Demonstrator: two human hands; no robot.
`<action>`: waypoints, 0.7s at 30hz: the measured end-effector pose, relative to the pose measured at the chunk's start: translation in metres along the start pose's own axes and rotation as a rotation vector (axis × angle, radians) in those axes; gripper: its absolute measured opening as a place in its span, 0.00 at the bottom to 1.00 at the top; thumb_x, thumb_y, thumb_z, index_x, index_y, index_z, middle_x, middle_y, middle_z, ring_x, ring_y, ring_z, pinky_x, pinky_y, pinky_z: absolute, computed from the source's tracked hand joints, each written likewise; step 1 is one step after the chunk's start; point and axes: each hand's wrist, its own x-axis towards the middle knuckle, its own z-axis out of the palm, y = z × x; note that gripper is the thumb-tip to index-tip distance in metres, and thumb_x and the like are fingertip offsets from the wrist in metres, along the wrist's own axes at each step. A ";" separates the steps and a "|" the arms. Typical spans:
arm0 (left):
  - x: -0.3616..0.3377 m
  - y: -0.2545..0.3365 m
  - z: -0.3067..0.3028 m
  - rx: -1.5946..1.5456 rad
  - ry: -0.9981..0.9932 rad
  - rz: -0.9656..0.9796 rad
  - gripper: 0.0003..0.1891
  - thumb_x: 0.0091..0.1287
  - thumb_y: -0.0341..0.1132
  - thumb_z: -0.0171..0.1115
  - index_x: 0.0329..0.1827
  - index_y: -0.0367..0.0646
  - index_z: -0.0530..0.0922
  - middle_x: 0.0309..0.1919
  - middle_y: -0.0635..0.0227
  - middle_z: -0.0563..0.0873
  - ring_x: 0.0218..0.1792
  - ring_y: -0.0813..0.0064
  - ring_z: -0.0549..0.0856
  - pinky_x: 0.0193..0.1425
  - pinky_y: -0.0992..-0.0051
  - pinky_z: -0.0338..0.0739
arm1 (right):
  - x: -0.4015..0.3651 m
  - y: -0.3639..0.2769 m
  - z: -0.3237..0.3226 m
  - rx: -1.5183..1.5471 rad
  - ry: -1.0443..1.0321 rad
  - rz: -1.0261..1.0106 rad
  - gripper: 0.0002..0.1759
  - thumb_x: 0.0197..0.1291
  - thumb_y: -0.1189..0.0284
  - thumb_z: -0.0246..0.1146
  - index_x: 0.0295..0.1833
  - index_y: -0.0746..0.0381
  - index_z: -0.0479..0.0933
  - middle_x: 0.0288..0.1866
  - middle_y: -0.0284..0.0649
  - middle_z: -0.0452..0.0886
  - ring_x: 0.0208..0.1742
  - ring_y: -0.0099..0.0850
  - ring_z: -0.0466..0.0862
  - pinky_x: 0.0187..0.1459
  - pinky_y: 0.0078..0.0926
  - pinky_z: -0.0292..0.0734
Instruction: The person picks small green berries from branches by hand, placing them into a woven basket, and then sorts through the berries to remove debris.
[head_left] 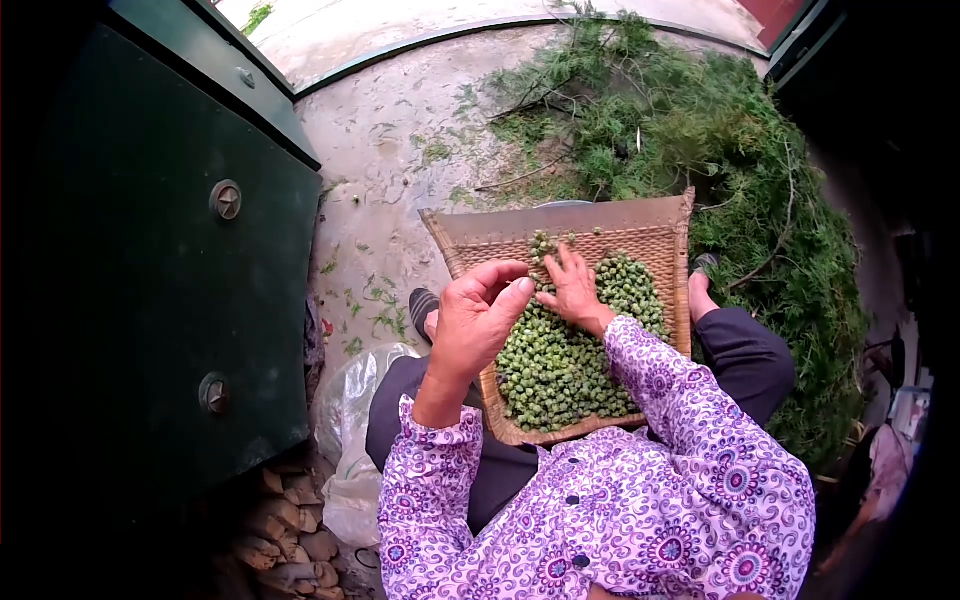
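"Which way's the basket (640,243) facing?"

"Middle of the frame, wide straight lip toward the top, rounded end down by the shirt (640,510). Front to back, it runs nearly upright."

"And inside?"

"Green cones (555,380), heaps of them! Small, round, knobbly, thick at the rounded end, thinning toward the lip, where tan weave shows."

"Hands?"

"Right hand (575,292) on the cones, fingers spread! Left hand (480,318) raised by the basket's left edge, thumb and forefinger tips close; whether they're pinching anything, I can't tell."

"Clear plastic bag (362,405), lower left; contents I can't make out."
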 end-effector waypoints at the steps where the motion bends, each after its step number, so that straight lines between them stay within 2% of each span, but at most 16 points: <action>1: 0.000 0.000 0.001 0.000 -0.004 -0.006 0.11 0.63 0.30 0.61 0.46 0.34 0.78 0.35 0.70 0.82 0.36 0.83 0.80 0.42 0.83 0.75 | -0.014 -0.002 -0.002 0.000 -0.088 -0.081 0.40 0.47 0.54 0.67 0.65 0.56 0.63 0.73 0.52 0.48 0.69 0.55 0.54 0.64 0.56 0.53; 2: -0.001 -0.001 0.002 0.020 0.007 0.000 0.11 0.63 0.30 0.61 0.46 0.34 0.78 0.35 0.70 0.82 0.36 0.83 0.80 0.42 0.83 0.75 | -0.026 -0.002 -0.005 -0.002 -0.173 -0.159 0.38 0.48 0.55 0.67 0.64 0.57 0.64 0.72 0.52 0.49 0.68 0.56 0.56 0.64 0.54 0.55; 3: -0.001 -0.002 0.004 0.039 0.018 0.007 0.11 0.63 0.30 0.61 0.46 0.34 0.78 0.34 0.71 0.82 0.35 0.84 0.80 0.42 0.83 0.75 | -0.034 -0.001 -0.011 0.041 -0.173 -0.235 0.34 0.50 0.58 0.66 0.62 0.58 0.66 0.71 0.53 0.52 0.66 0.55 0.59 0.64 0.49 0.58; 4: -0.002 -0.002 0.005 0.039 0.014 0.006 0.11 0.63 0.30 0.61 0.46 0.34 0.78 0.34 0.71 0.82 0.35 0.84 0.80 0.42 0.83 0.75 | -0.037 0.003 -0.015 0.094 -0.083 -0.302 0.30 0.51 0.61 0.65 0.60 0.60 0.68 0.68 0.53 0.59 0.63 0.51 0.65 0.60 0.43 0.65; 6: -0.003 -0.002 0.006 0.025 -0.004 0.016 0.11 0.63 0.29 0.61 0.46 0.34 0.78 0.34 0.71 0.82 0.36 0.84 0.80 0.42 0.84 0.75 | -0.026 0.016 -0.025 0.215 -0.002 -0.246 0.25 0.52 0.64 0.65 0.55 0.62 0.71 0.59 0.52 0.70 0.55 0.46 0.74 0.54 0.37 0.72; 7: -0.004 -0.002 0.006 0.025 -0.004 0.017 0.11 0.63 0.29 0.61 0.46 0.34 0.78 0.34 0.71 0.82 0.36 0.84 0.80 0.42 0.84 0.75 | -0.015 0.024 -0.033 0.250 0.065 -0.228 0.20 0.52 0.66 0.64 0.49 0.65 0.74 0.46 0.50 0.77 0.46 0.44 0.78 0.47 0.37 0.75; 8: -0.004 -0.002 0.006 0.058 -0.007 0.008 0.11 0.63 0.30 0.61 0.45 0.34 0.78 0.34 0.71 0.82 0.36 0.85 0.79 0.41 0.84 0.75 | -0.004 0.030 -0.041 0.226 0.099 -0.119 0.16 0.51 0.68 0.63 0.45 0.65 0.76 0.38 0.49 0.78 0.44 0.45 0.78 0.46 0.39 0.74; 10: -0.003 -0.005 0.006 0.090 -0.006 0.000 0.11 0.63 0.30 0.61 0.45 0.34 0.78 0.34 0.72 0.82 0.36 0.85 0.79 0.41 0.84 0.74 | 0.024 0.058 -0.033 0.212 0.243 -0.063 0.15 0.51 0.70 0.62 0.45 0.63 0.76 0.39 0.51 0.78 0.42 0.46 0.79 0.45 0.40 0.74; 12: -0.003 -0.010 0.004 0.097 -0.016 0.019 0.10 0.63 0.30 0.61 0.45 0.34 0.78 0.33 0.73 0.82 0.34 0.86 0.78 0.40 0.84 0.74 | 0.057 0.075 -0.026 0.098 0.208 0.040 0.14 0.51 0.70 0.60 0.44 0.62 0.77 0.40 0.51 0.79 0.41 0.48 0.79 0.45 0.41 0.74; 13: -0.003 -0.010 0.007 0.093 0.018 0.046 0.11 0.61 0.31 0.63 0.42 0.32 0.78 0.28 0.75 0.79 0.28 0.89 0.75 0.31 0.86 0.70 | 0.067 0.075 -0.027 0.107 0.251 0.014 0.12 0.50 0.71 0.61 0.42 0.62 0.77 0.38 0.51 0.79 0.41 0.48 0.79 0.44 0.40 0.74; 14: -0.004 -0.008 0.008 0.094 0.026 0.037 0.11 0.61 0.31 0.63 0.42 0.32 0.78 0.28 0.75 0.79 0.28 0.89 0.75 0.31 0.86 0.70 | 0.075 0.075 -0.025 0.117 0.291 -0.008 0.11 0.49 0.72 0.61 0.40 0.63 0.77 0.35 0.50 0.79 0.40 0.47 0.79 0.43 0.40 0.74; 16: -0.004 -0.006 0.007 0.330 0.047 0.134 0.10 0.61 0.31 0.62 0.42 0.33 0.79 0.31 0.72 0.81 0.30 0.86 0.78 0.34 0.84 0.74 | 0.086 0.074 -0.024 0.062 0.240 0.002 0.10 0.50 0.72 0.60 0.39 0.59 0.77 0.36 0.48 0.78 0.41 0.47 0.78 0.43 0.41 0.74; 17: -0.001 -0.007 0.006 0.552 0.058 0.303 0.11 0.59 0.32 0.64 0.40 0.33 0.79 0.30 0.67 0.81 0.28 0.82 0.80 0.32 0.82 0.74 | 0.089 0.073 -0.023 0.001 0.200 0.011 0.08 0.50 0.71 0.60 0.39 0.56 0.77 0.36 0.46 0.77 0.41 0.47 0.78 0.43 0.42 0.73; 18: -0.001 -0.010 0.006 0.674 0.056 0.355 0.13 0.56 0.31 0.65 0.42 0.34 0.78 0.33 0.61 0.81 0.31 0.72 0.82 0.34 0.78 0.75 | 0.089 0.070 -0.026 0.003 0.194 0.008 0.08 0.50 0.71 0.60 0.39 0.56 0.77 0.36 0.46 0.77 0.41 0.47 0.78 0.43 0.42 0.73; 20: -0.001 -0.012 0.007 0.962 0.061 0.505 0.11 0.54 0.32 0.65 0.38 0.37 0.77 0.32 0.61 0.80 0.33 0.65 0.82 0.35 0.70 0.75 | 0.089 0.063 -0.031 -0.022 0.109 -0.032 0.05 0.50 0.73 0.59 0.35 0.55 0.76 0.35 0.43 0.75 0.41 0.46 0.77 0.41 0.43 0.72; 21: -0.003 -0.014 0.006 0.963 0.062 0.500 0.11 0.54 0.32 0.65 0.38 0.37 0.77 0.32 0.61 0.80 0.33 0.65 0.82 0.35 0.70 0.75 | 0.089 0.063 -0.029 -0.032 0.125 -0.051 0.03 0.51 0.73 0.58 0.33 0.58 0.74 0.35 0.44 0.75 0.40 0.46 0.77 0.41 0.44 0.72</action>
